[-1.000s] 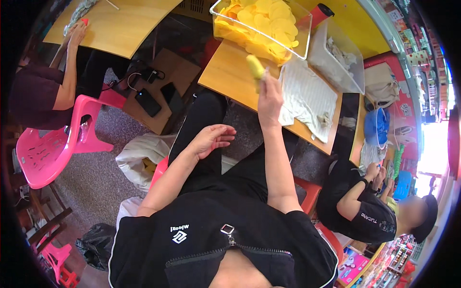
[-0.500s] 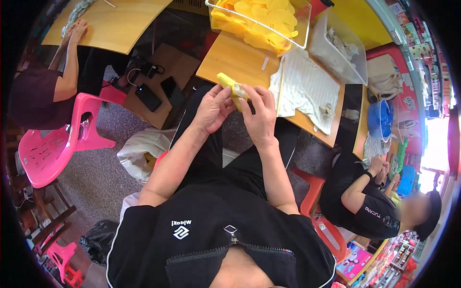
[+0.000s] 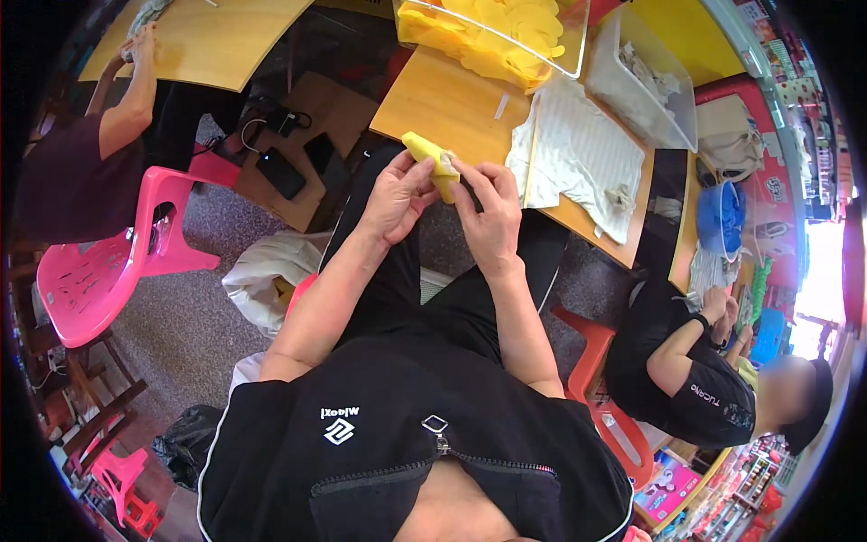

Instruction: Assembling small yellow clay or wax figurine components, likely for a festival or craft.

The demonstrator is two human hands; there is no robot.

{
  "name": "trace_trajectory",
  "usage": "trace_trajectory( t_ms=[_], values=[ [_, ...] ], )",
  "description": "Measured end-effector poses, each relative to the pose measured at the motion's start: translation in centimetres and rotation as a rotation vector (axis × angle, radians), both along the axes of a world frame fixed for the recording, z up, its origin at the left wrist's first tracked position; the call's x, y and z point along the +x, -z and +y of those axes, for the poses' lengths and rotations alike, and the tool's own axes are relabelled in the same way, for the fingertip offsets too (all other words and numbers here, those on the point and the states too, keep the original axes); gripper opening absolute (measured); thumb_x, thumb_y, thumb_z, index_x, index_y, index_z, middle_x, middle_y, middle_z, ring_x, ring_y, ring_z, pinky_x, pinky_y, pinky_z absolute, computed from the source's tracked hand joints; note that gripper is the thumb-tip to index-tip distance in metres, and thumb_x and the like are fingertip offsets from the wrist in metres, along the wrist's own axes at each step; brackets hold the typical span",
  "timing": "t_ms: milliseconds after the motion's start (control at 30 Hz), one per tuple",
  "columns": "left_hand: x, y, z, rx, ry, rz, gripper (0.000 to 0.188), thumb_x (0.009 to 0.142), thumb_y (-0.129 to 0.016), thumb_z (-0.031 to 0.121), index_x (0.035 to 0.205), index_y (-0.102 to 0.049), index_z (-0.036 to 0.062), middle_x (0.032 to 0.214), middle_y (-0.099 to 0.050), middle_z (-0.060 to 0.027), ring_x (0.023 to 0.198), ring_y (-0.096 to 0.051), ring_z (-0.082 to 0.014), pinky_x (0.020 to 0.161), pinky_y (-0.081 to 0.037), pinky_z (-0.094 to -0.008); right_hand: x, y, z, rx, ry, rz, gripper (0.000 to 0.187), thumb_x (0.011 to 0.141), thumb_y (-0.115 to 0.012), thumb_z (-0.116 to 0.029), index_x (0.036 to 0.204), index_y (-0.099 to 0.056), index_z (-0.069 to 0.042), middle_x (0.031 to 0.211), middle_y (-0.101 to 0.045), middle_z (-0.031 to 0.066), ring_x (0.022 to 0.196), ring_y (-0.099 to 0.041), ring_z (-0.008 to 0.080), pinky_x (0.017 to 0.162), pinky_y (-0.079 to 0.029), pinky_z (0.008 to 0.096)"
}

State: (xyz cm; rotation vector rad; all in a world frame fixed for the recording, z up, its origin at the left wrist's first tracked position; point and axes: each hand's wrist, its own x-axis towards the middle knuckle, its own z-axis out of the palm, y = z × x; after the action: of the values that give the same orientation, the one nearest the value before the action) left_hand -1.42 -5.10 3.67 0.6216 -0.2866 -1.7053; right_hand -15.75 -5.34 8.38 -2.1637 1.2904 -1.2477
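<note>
Between my two hands, just off the near edge of the table, is a folded or rolled yellow cloth piece (image 3: 424,148), tilted with its narrow end pointing up and left. My left hand (image 3: 396,200) pinches its lower left side between thumb and fingers. My right hand (image 3: 490,215) grips its right side, thumb below and index finger on top. A small whitish wad (image 3: 448,163) shows at the piece's right end, by the right index fingertip. What the wad is made of, I cannot tell.
Ahead, the wooden table (image 3: 442,95) carries a clear bin (image 3: 573,41) of yellow petal-like pieces, a white ribbed cloth (image 3: 578,154) and a translucent box (image 3: 664,122) of whitish scraps. Co-workers sit left and right. A pink chair (image 3: 90,280) and a cardboard sheet (image 3: 343,113) with phones lie left.
The whitish wad shows less now, with more yellow around it. My right fingers have shifted slightly on the piece. At the left table, the other person's hands have moved up slightly.
</note>
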Motion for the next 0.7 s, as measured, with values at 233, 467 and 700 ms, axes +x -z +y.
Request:
trace_trajectory(
  t_ms=[233, 467, 700],
  values=[
    [-0.2, 0.4, 0.5, -0.045, -0.001, -0.039, 0.027, 0.09, -0.059, 0.011, 0.116, -0.052, 0.0082, 0.11, -0.061, -0.0041, 0.093, -0.061, -0.0121, 0.076, -0.049, -0.0266, 0.1, 1.7, -0.3, 0.217, -0.063, -0.094, 0.026, 0.08, -0.068, -0.01, 0.106, -0.065, -0.005, 0.09, -0.059, 0.0095, 0.079, -0.057, 0.0221, 0.071, -0.047, 0.0296],
    [-0.1, 0.5, 0.6, -0.002, 0.067, -0.173, 0.032, 0.088, -0.061, 0.006, 0.118, -0.052, 0.0027, 0.112, -0.062, -0.0083, 0.1, -0.061, -0.015, 0.083, -0.051, -0.0281, -0.9, 3.6, -0.8, 0.638, -0.087, -0.407, 0.017, 0.084, -0.066, -0.011, 0.095, -0.068, 0.001, 0.08, -0.059, 0.0046, 0.075, -0.054, 0.0096, 0.067, -0.043, 0.0219],
    [0.0, 2.2, 1.2, 0.019, 0.04, -0.226, 0.03, 0.087, -0.063, 0.007, 0.114, -0.054, 0.002, 0.112, -0.062, -0.0098, 0.099, -0.061, -0.0153, 0.085, -0.05, -0.0293, -0.1, 2.3, -0.1, 0.666, -0.024, -0.041, 0.017, 0.08, -0.07, -0.013, 0.088, -0.069, 0.002, 0.073, -0.061, 0.0037, 0.064, -0.054, 0.0075, 0.058, -0.042, 0.0219]
  ],
)
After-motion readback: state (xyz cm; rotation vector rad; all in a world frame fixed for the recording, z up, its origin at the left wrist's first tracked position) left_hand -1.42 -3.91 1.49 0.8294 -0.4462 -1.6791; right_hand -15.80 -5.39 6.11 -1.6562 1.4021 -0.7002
